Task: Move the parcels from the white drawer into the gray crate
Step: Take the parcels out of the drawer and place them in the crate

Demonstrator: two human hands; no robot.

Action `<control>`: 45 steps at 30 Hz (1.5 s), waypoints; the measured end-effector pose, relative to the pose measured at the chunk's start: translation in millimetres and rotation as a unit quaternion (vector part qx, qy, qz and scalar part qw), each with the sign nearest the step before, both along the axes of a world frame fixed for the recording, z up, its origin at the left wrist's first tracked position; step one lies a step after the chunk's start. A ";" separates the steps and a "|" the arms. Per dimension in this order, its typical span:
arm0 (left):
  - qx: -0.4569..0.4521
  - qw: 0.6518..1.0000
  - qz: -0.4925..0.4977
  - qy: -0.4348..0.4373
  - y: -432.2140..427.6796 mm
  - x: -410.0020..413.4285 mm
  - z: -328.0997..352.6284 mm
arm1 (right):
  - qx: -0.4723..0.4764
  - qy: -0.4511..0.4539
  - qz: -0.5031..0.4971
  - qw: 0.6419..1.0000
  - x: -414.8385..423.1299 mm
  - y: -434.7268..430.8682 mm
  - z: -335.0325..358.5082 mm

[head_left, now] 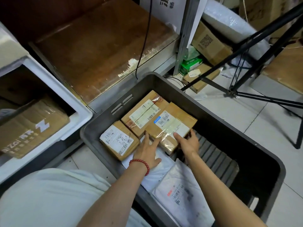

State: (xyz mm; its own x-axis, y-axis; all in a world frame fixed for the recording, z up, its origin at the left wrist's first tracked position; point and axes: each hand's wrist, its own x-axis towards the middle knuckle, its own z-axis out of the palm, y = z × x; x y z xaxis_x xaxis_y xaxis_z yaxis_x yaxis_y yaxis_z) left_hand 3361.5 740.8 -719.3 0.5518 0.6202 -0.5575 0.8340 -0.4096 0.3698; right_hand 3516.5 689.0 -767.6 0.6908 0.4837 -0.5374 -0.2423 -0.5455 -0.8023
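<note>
the taped cardboard parcel (pixel 170 126) is inside the gray crate (pixel 101 115), about mid-crate, its far-left edge overlapping a bigger labelled box (pixel 144 110) behind it. your right hand (pixel 188 142) grips its near-right corner: index finger laid on the taped top, other fingers curled round the side. your left hand (pixel 147 151) is flat & open, straight fingers pressed along the parcel's left edge, thumb resting on a white poly mailer (pixel 157 171) underneath. red bead bracelet (pixel 141 163) on that wrist.

just left of the hands sits a small box w/ a handwritten label (pixel 118 140), touching the bigger box. nearer you, a 2nd white mailer w/ barcode (pixel 182 194) leans on the first. right part of the crate shows its ribbed floor (pixel 213 153).

the white drawer (pixel 78 105) is at your left, open, w/ a cardboard box marked "z" (pixel 31 126) in it.

beyond the crate: a brown board (pixel 101 46) w/ a black cable (pixel 146 38) hanging over it, a green tissue pack (pixel 191 63), more cartons, & a black tripod (pixel 246 46) on the tile floor at right.
</note>
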 end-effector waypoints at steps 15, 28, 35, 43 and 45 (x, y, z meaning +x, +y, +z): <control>0.190 0.969 -0.100 0.124 13.8 -8.7 28.5 | -0.158 -0.257 0.189 0.935 1.6 9.1 32.9; 0.300 0.937 0.124 0.130 49.8 -100.0 153.4 | 0.052 -0.361 0.437 0.822 -88.1 58.8 174.2; 0.319 0.902 0.287 0.042 40.2 -197.1 207.5 | 0.118 -0.364 0.584 0.716 -189.7 86.5 242.3; 0.302 0.863 0.400 0.068 3.8 -317.2 199.3 | 0.098 -0.361 0.642 0.669 -295.2 107.7 250.6; 0.286 0.861 0.414 0.074 1.6 -331.1 187.7 | 0.074 -0.350 0.623 0.696 -309.7 113.6 238.5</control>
